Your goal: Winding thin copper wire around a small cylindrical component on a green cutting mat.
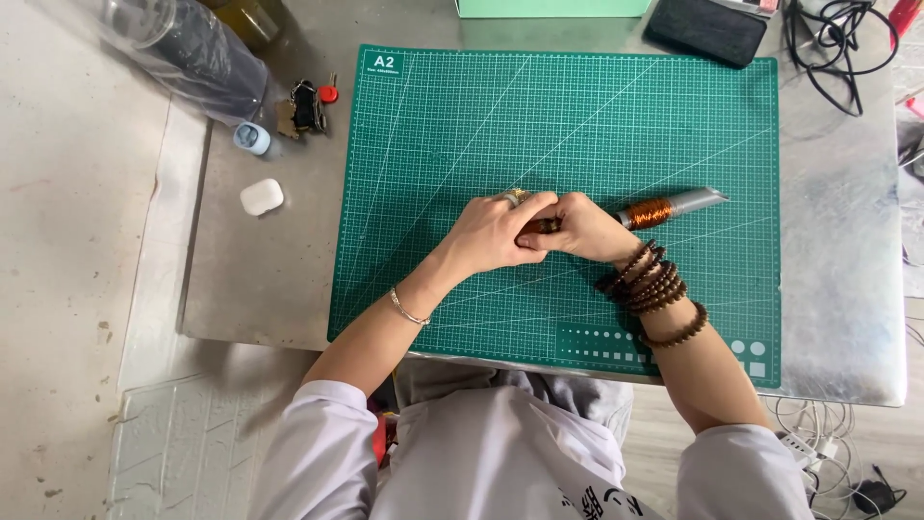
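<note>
A: We assess the risks first, working from the left. The white earbud case (261, 196) and the small blue bottle (252, 138) lie on the metal table (837, 250), well apart from our hands; a wide sweep of the left elbow is what would reach them.

B: Agreed. What about the work itself?

A: The small brown piece (541, 227) is pinched between both hands over the middle of the green cutting mat (577, 125). It is mostly hidden, so we cannot tell its exact shape. If our grip slackens, we judge that it could drop onto the mat and roll.

B: And the wire?

A: The spool of copper wire (651, 212) lies just beside the right hand, on a grey tube (688, 201). A tug on any strand could pull the spool or kink the wire. We cannot see a strand from here.

B: State the hands.

A: The left hand (496, 231) is curled nearly closed, fingers wrapped on the brown piece. The right hand (582, 231) is likewise closed on it from the other side, touching the left. The bead bracelets (650, 284) on the right wrist hang low and could snag.
</note>
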